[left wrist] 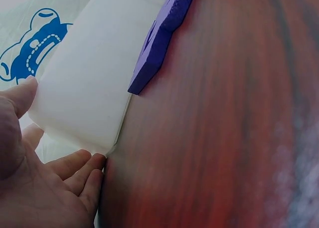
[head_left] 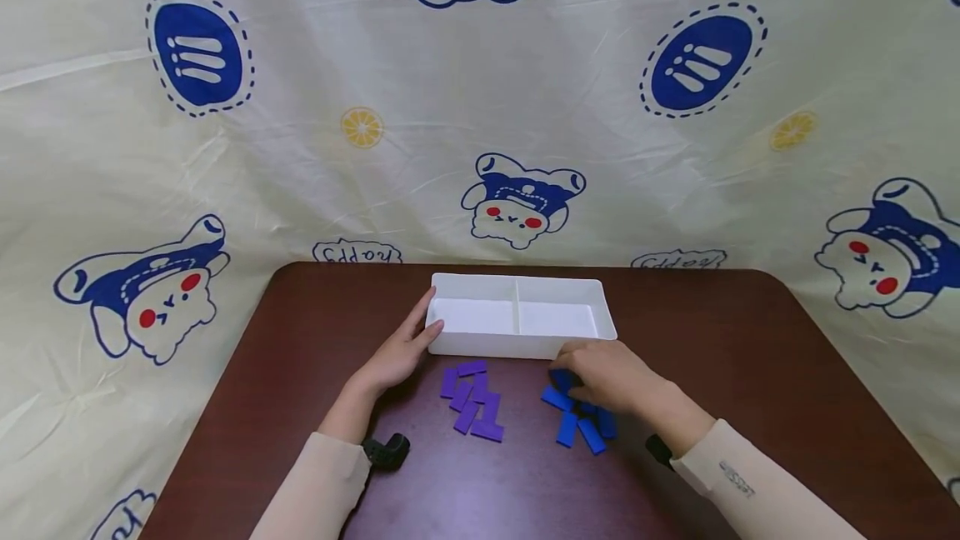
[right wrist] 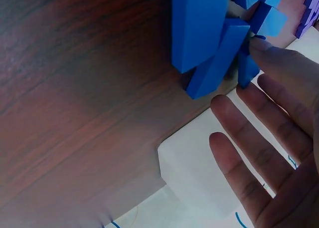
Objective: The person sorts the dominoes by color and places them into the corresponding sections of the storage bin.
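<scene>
A white two-compartment tray (head_left: 517, 346) stands toward the back of the table. My left hand (head_left: 397, 357) rests against its left end, thumb at the rim by the front corner; in the left wrist view its fingers (left wrist: 75, 165) lie fairly straight along the end wall. In front of the tray's right half, my right hand (head_left: 607, 373) reaches into a group of blue blocks (head_left: 567, 429). The right wrist view shows a small blue block (right wrist: 247, 68) pinched between thumb and fingertip, while the other fingers (right wrist: 239, 168) stay extended. Several purple blocks (head_left: 487, 430) lie nearer the left hand.
The dark brown table (head_left: 480, 490) has rounded far corners. Behind it hangs a pale printed cloth (head_left: 450, 65). Dark bands (head_left: 387, 452) are worn at both wrists. Purple and blue blocks lie close to the tray's front wall.
</scene>
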Tool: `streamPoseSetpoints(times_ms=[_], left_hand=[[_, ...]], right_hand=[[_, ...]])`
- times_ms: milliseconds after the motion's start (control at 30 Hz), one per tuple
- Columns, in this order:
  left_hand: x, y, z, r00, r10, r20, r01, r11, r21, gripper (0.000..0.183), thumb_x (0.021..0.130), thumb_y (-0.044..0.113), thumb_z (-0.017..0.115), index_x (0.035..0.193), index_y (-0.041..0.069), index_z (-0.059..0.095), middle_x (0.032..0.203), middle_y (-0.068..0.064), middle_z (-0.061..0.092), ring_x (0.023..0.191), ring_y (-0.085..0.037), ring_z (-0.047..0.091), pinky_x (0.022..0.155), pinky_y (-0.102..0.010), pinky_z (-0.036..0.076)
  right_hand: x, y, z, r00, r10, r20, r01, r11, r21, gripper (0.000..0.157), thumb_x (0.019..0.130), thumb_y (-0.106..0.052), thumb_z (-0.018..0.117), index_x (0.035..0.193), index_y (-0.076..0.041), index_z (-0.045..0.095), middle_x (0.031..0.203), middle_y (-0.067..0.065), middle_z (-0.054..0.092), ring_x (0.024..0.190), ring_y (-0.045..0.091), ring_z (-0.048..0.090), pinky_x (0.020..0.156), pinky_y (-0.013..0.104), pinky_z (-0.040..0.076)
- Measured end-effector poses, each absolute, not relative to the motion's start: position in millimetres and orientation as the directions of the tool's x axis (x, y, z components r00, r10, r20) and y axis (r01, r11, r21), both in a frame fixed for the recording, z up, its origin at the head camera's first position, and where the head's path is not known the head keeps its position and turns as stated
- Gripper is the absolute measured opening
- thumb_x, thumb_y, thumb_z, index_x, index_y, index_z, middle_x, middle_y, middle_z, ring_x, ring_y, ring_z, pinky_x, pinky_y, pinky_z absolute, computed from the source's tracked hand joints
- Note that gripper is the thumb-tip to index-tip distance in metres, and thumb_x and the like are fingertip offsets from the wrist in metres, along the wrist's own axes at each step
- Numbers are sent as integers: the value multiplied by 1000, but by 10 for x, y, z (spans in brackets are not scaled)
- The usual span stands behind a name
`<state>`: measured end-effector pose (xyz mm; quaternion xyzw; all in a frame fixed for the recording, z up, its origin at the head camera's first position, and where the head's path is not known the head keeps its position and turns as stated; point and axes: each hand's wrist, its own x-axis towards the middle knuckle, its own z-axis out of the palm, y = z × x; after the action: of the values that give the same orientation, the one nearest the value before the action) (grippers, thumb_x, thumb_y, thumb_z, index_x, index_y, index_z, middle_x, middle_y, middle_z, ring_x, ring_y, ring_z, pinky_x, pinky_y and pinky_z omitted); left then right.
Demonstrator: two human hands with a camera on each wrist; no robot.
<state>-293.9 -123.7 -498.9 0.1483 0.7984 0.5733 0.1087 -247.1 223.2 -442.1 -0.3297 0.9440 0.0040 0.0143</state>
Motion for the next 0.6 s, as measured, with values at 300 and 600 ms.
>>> streamPoseSetpoints(times_ms=[300,600], left_hand=[[-2921,-1211,-4973,-935,353,-20,100,318,943,70,110,44,48,167,39,9,176,-2,8,162,-28,5,129,-59,8],[-2904,-1215,-4998,-936,350,-25,91,310,947,69,108,48,49,166,44,10,176,1,7,162,-27,4,129,-59,8]], right_hand=[[-2464,2276,-4268,-790,-612,-35,-612,791,1,36,83,-22,88,116,-15,79,109,-2,76,92,15,71,79,40,60],[-2501,2292,-4079,-797,-601,-64,-602,799,-6,36,85,-28,86,118,-16,78,116,-1,76,101,19,73,85,42,61]])
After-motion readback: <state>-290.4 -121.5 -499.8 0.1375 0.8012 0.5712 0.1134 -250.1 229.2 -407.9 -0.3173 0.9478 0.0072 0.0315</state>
